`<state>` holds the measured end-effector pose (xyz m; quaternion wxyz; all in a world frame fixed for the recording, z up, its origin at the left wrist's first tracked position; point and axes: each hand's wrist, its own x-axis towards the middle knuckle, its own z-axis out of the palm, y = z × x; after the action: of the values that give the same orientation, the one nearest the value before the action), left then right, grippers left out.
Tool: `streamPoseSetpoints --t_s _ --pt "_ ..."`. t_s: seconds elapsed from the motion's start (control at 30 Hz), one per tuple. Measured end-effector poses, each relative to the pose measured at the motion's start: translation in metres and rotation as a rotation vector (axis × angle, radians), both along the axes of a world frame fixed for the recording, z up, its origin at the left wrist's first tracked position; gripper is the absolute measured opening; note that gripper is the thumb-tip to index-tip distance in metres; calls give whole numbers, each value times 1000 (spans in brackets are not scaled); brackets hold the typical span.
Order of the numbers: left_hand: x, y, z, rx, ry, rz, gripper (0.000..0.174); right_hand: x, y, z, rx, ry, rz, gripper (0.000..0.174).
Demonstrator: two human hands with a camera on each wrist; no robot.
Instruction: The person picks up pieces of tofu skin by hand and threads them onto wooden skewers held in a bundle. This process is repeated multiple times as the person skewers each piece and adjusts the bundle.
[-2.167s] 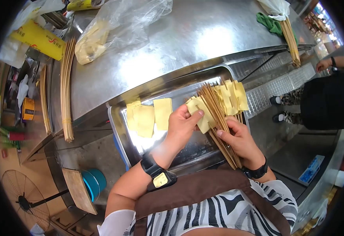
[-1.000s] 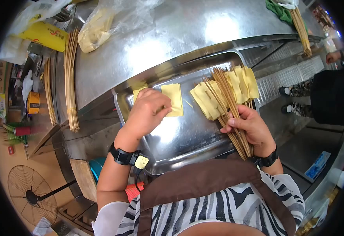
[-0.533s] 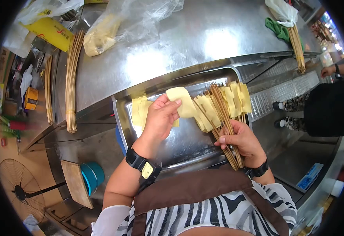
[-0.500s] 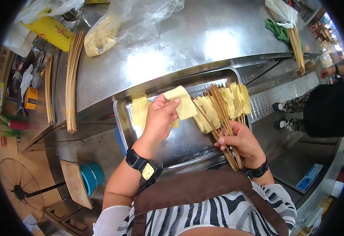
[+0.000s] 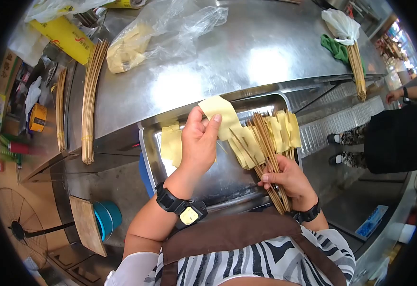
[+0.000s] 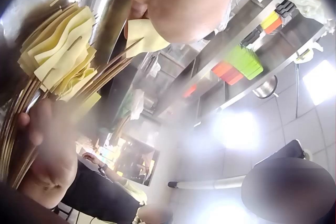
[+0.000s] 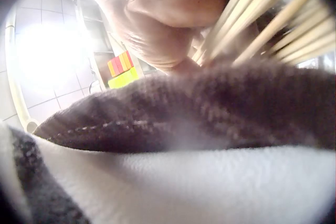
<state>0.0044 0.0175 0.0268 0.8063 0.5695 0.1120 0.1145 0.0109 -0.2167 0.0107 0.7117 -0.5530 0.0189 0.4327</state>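
In the head view the left hand [image 5: 200,143] pinches a thin yellow sheet [image 5: 220,114] between thumb and fingers, above the metal tray [image 5: 146,157]. The right hand [image 5: 289,181] grips a bundle of wooden skewers [image 5: 264,138] near the tray's right side. Folded yellow pieces [image 5: 246,150] hang on skewers left of the bundle, close to the held sheet's lower end; more threaded pieces [image 5: 282,131] lie to its right. Flat yellow sheets [image 5: 171,143] rest in the tray, partly behind the left hand. The left wrist view shows the sheet [image 6: 147,37] at skewer tips.
On the steel table [image 5: 237,52] lie a plastic bag with yellow sheets [image 5: 127,50] and a long skewer bundle [image 5: 91,100]. Another bundle [image 5: 356,66] and a green cloth [image 5: 334,47] are at the right. A person in dark clothing [image 5: 391,140] stands beyond; a teal bucket [image 5: 108,219] stands lower left.
The left hand went to the flat sheets, took one and brought it right toward the skewers; it now holds the sheet more upright. The right hand keeps its grip on the bundle.
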Motion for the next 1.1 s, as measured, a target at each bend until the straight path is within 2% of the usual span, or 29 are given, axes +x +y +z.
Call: streamPoseSetpoints --t_s 0.27,0.4,0.47,0.5,0.57,0.6,0.73,0.83,0.9,0.93,1.0,1.1 --pt "-18 -13 1 150 -104 -104 26 0 3 3 -2 21 -22 16" --pt "-19 -12 -7 119 -61 -140 31 0 3 3 4 20 -29 16" --pt "-14 -19 -9 6 -104 -5 43 -1 4 4 -5 22 -34 16" --pt "-12 -19 -9 6 -104 -6 43 -1 4 4 -11 20 -34 15" --pt "-8 -18 -8 -30 -91 83 56 -1 5 5 -17 18 -35 15" --pt "-9 -17 -11 -39 -94 61 59 -1 5 6 -14 24 -40 15" --pt "-9 -13 -11 -57 -25 -5 53 -1 5 5 -32 13 -54 21" --pt "-11 -10 -15 25 66 -33 43 -2 4 4 -30 6 -52 22" --pt "-11 -10 -14 -238 135 -27 36 -2 5 5 -24 26 -60 19" --pt "-11 -9 -14 -237 135 -26 36 -1 5 5 -19 45 -66 16" --pt "-11 -7 -16 -456 238 -90 29 -1 6 6 -17 45 -64 18" --pt "-10 -10 -21 -318 192 -41 26 -1 5 6 -14 41 -56 20"
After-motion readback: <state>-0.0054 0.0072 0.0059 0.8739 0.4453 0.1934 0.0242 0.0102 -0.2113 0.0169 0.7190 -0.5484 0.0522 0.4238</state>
